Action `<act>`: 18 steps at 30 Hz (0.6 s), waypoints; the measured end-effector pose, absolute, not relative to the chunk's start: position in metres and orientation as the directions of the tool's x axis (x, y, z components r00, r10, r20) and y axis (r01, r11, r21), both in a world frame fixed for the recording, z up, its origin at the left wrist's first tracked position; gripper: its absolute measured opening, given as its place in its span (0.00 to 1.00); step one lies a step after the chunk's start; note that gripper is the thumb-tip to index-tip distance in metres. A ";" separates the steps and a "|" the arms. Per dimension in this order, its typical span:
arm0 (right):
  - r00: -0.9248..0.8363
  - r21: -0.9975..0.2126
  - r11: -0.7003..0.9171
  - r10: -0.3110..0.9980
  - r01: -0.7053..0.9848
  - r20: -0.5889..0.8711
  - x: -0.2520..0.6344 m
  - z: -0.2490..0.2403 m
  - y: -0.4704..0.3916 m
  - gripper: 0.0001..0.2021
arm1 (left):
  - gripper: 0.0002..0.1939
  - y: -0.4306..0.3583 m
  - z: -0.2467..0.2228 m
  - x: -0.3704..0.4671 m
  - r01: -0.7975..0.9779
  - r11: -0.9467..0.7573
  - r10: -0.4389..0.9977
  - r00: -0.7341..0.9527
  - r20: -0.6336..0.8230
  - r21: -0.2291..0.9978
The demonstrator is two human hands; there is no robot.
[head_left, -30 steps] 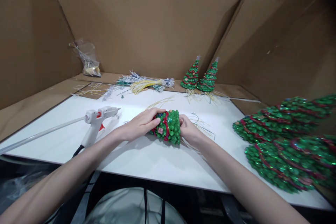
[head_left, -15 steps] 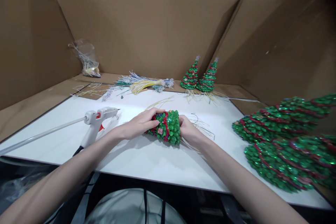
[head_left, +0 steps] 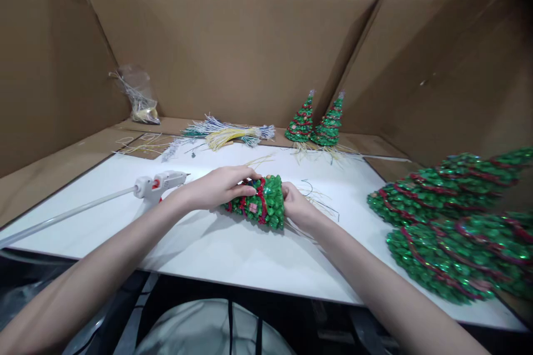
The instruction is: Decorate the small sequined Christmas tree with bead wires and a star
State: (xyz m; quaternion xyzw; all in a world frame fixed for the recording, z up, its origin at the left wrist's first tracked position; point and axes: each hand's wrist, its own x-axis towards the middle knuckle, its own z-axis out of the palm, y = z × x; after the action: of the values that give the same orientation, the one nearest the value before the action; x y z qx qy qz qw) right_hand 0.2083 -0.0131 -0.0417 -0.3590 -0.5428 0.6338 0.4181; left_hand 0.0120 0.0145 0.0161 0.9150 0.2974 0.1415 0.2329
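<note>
A small green Christmas tree [head_left: 272, 205] with red garlands lies on its side over the white board, its tip to the left and its base to the right. My left hand [head_left: 222, 186] is closed around the upper part, with the thumb along the near side. At the base, my right hand [head_left: 296, 203] is curled with its fingertips tucked into the bottom, so what they pinch is hidden. Thin pale wires [head_left: 318, 199] spread on the board just beyond my right hand.
A white glue gun [head_left: 160, 183] with a long glue stick rests at left, partly behind my left forearm. Wire bundles [head_left: 229, 134] and two small decorated trees [head_left: 327, 127] stand at the back. Larger trees [head_left: 445, 258] lie at right. Cardboard walls [head_left: 216, 44] enclose the board [head_left: 233, 258].
My left wrist and forearm have risen a little, and the forearm now covers the glue gun's handle. Its fingers have shifted slightly on the tree. My right hand stays at the base.
</note>
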 end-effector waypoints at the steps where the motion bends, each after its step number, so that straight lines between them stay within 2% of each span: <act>1: -0.391 -0.989 -0.053 0.920 -0.140 0.006 0.208 -0.042 -0.013 0.13 | 0.14 0.014 0.017 0.013 0.483 -0.718 0.610 0.783 0.120 0.501; 7: -0.408 -0.991 0.012 0.911 -0.135 0.066 0.208 -0.041 -0.013 0.12 | 0.11 0.010 0.017 0.015 0.534 -0.713 0.642 0.758 0.117 0.455; 12: -0.387 -0.989 -0.034 0.922 -0.146 0.026 0.207 -0.041 -0.013 0.13 | 0.09 0.007 0.014 0.019 0.570 -0.724 0.658 0.740 0.141 0.388; 18: -0.351 -0.991 -0.015 0.936 -0.130 0.032 0.206 -0.042 -0.012 0.12 | 0.08 0.006 0.015 0.022 0.603 -0.727 0.668 0.731 0.139 0.328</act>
State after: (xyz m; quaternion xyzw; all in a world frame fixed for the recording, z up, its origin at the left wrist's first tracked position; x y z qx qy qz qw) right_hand 0.2063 -0.0119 -0.0417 -0.3664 -0.5497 0.6109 0.4363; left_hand 0.0216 0.0063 0.0150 0.9209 0.3452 0.1246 0.1312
